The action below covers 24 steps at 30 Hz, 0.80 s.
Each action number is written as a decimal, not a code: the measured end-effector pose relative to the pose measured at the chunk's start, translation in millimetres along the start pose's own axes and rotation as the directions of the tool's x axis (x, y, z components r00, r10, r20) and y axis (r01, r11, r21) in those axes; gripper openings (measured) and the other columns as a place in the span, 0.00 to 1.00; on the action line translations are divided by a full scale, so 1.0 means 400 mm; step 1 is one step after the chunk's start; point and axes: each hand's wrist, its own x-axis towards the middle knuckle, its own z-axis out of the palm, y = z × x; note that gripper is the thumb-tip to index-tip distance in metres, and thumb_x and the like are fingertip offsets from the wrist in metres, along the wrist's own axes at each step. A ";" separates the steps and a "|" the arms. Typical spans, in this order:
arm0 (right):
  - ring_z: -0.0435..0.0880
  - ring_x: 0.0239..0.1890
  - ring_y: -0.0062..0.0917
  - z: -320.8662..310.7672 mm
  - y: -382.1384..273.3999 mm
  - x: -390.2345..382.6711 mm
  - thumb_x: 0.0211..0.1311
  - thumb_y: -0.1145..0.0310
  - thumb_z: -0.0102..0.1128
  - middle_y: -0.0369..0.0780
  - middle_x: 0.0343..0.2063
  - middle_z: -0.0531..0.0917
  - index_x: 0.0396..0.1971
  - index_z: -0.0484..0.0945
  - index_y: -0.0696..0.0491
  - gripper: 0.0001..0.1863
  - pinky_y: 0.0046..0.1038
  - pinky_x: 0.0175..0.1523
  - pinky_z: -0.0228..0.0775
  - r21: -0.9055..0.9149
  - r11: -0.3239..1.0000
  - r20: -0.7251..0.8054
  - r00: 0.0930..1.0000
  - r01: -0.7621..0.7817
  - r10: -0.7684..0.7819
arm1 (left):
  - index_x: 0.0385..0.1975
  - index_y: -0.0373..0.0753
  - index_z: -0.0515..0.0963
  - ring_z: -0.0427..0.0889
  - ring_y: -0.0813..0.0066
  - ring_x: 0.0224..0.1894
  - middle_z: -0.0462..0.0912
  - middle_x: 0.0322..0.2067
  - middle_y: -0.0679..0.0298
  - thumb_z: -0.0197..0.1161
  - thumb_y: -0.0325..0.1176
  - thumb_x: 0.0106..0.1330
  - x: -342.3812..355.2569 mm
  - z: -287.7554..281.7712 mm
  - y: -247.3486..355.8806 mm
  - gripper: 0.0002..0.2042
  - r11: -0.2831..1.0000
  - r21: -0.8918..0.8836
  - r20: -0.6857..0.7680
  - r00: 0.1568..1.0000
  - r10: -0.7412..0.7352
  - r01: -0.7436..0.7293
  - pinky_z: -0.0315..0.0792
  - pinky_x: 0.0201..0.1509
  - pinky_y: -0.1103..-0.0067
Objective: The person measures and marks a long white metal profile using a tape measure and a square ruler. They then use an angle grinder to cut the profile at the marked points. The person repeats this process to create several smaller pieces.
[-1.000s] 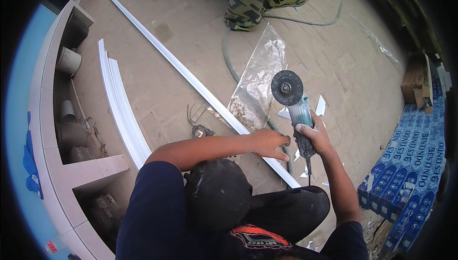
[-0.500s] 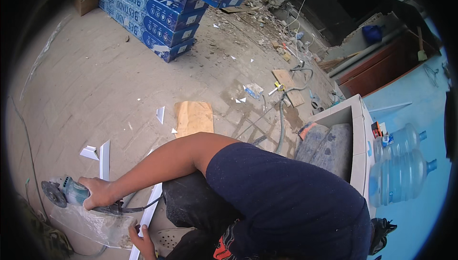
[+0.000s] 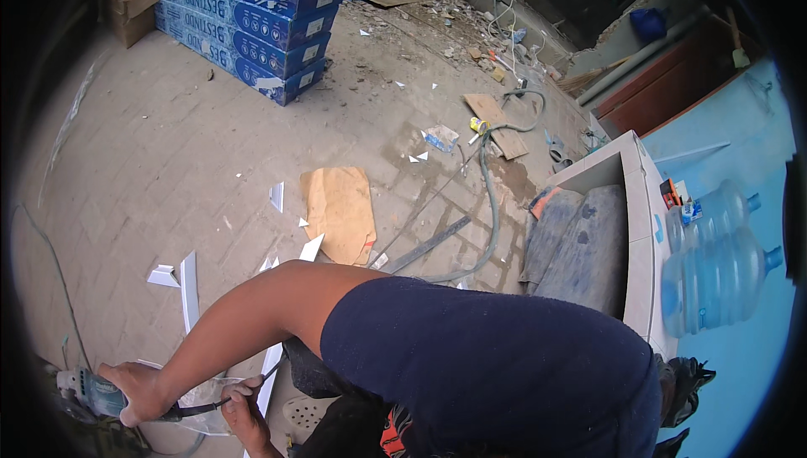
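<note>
Teal plastic and grey metal make up the angle grinder (image 3: 102,394) at the far lower left of the frame, where the right hand (image 3: 139,391) is wrapped around its body, fingers closed on the casing. It looks dense and stiff, probably heaviest toward the metal head, so the wrist would likely feel it tip that way; the best hold seems to be the barrel behind the head, well clear of the disc, which is too dark and blurred there to judge. A flexible black cord (image 3: 197,410) trails from its rear end toward the lower middle, and the left hand (image 3: 244,416), near the bottom edge, has its fingers curled at this cord; whether they grip it or only rest against it I cannot tell. Beside that hand runs a white strip (image 3: 266,395), apparently light and thin, likely to flex along its length and perhaps to crack or chip at a cut end, so holding it along the flat seems wiser than by the tip. A clear plastic sheet (image 3: 210,392) lies between grinder and strip, limp and probably slippery.
</note>
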 end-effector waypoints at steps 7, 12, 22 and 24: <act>0.86 0.53 0.54 0.079 0.012 0.015 0.43 0.66 0.77 0.59 0.46 0.85 0.60 0.66 0.65 0.43 0.45 0.59 0.78 0.000 1.000 0.106 0.994 0.009 -0.009 | 0.42 0.36 0.71 0.84 0.60 0.53 0.82 0.46 0.51 0.58 0.44 0.85 -0.087 -0.034 0.024 0.16 1.000 0.018 -0.096 0.995 0.022 -0.020 0.82 0.64 0.63; 0.87 0.54 0.51 -0.005 0.047 -0.063 0.42 0.63 0.79 0.58 0.47 0.86 0.65 0.67 0.65 0.48 0.43 0.59 0.79 -0.031 0.983 0.168 0.968 -0.183 0.185 | 0.48 0.33 0.75 0.86 0.52 0.58 0.85 0.51 0.44 0.64 0.50 0.80 -0.087 0.024 0.003 0.22 0.987 -0.060 -0.022 0.989 -0.149 0.148 0.79 0.68 0.55; 0.87 0.53 0.48 -0.112 0.237 -0.058 0.50 0.55 0.78 0.58 0.50 0.86 0.64 0.72 0.63 0.44 0.40 0.60 0.78 -0.151 0.825 0.051 0.829 -0.545 0.557 | 0.65 0.31 0.66 0.92 0.61 0.41 0.86 0.46 0.48 0.67 0.41 0.76 0.045 0.029 -0.061 0.27 0.989 0.150 -0.619 0.779 0.103 -0.012 0.87 0.46 0.69; 0.86 0.42 0.40 -0.124 0.279 -0.045 0.55 0.56 0.75 0.52 0.42 0.85 0.58 0.74 0.62 0.36 0.38 0.48 0.80 -0.080 0.794 0.070 0.791 -0.602 0.607 | 0.58 0.32 0.69 0.91 0.66 0.40 0.87 0.43 0.51 0.72 0.40 0.73 0.046 0.011 -0.059 0.25 0.965 0.255 -0.647 0.752 0.128 0.056 0.85 0.44 0.71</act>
